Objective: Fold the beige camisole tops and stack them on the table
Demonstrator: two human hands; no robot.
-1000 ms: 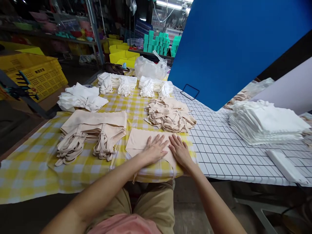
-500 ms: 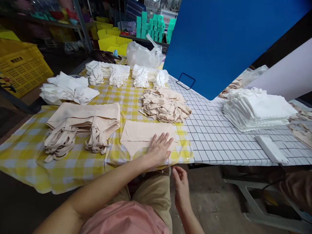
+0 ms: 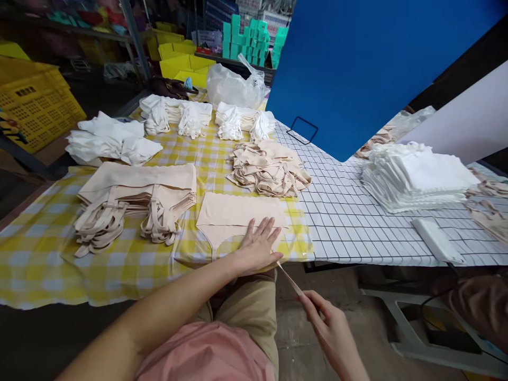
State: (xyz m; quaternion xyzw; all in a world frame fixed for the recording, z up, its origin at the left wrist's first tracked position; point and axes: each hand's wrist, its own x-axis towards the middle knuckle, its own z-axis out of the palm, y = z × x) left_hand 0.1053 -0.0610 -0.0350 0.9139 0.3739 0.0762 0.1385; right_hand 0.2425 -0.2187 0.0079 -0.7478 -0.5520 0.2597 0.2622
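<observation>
Beige cloth piece (image 3: 234, 214) lying flat on the yellow checked surface (image 3: 47, 254), close to the near edge. Left hand (image 3: 260, 246) open, fingers spread, pressed flat on the cloth's near right corner. Right hand (image 3: 331, 330) below the surface edge, fingers pinched on a thin beige strap (image 3: 289, 279). Strap pulled tight from the cloth's corner down to that hand. Beige stack (image 3: 137, 198) just left of the cloth, beige heap (image 3: 268, 169) right behind.
</observation>
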